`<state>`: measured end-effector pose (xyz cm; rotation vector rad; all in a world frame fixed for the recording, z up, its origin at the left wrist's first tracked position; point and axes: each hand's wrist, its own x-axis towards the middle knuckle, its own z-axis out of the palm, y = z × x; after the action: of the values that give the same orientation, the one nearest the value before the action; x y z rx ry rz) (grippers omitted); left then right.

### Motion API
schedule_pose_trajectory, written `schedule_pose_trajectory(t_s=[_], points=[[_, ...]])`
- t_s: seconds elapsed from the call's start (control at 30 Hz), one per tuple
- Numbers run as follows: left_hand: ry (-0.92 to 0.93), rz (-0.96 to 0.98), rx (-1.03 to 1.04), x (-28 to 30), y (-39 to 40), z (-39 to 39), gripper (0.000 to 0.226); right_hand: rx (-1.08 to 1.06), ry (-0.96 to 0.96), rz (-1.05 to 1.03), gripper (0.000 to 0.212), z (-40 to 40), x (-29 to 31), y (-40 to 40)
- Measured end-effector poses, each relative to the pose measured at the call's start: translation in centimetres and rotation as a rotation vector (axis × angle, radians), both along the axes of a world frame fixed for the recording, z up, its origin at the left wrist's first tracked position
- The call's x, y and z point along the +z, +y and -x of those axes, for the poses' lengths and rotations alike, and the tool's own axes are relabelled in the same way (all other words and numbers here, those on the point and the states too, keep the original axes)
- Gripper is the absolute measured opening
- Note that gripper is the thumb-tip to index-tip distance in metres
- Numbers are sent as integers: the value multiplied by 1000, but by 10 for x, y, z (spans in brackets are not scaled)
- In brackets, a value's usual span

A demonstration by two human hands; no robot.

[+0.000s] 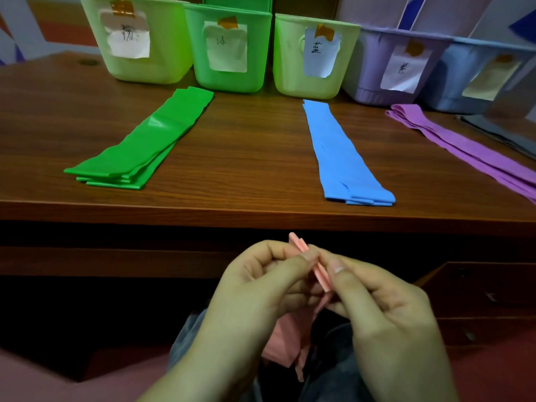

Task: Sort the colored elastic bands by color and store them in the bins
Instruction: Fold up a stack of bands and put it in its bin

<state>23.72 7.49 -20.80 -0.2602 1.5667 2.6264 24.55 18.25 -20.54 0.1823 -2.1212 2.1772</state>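
Both hands are low, in front of the brown surface (246, 158), over the person's lap. The left hand (261, 288) and the right hand (385, 303) pinch one bunch of pink bands (319, 274) between thumbs and fingertips. The bunch hangs down between them.

Five bins stand in a row at the back, each with one paper label: a pale green bin (162, 39), a bright green bin (258, 53), a second pale green bin (345, 68), a purple bin (371, 71) and a blue bin (452, 79).

Four piles lie flat on the surface: green bands (145, 143), blue bands (339, 152), purple bands (464, 146) and a grey pile (499, 132) at the far right.
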Motion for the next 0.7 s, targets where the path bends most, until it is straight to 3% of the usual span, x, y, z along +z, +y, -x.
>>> schedule_pose_trajectory(t_s=[0.2, 0.37, 0.7], points=[[-13, 28, -42, -4, -9, 0, 17, 116, -225, 180, 13, 6, -3, 2], [-51, 18, -91, -4, -12, -4, 14, 129, -370, 334, 48, 8, -9, 3], [-95, -8, -105, -5, -10, -8, 12, 127, -420, 322, 20, 7, -7, 4]])
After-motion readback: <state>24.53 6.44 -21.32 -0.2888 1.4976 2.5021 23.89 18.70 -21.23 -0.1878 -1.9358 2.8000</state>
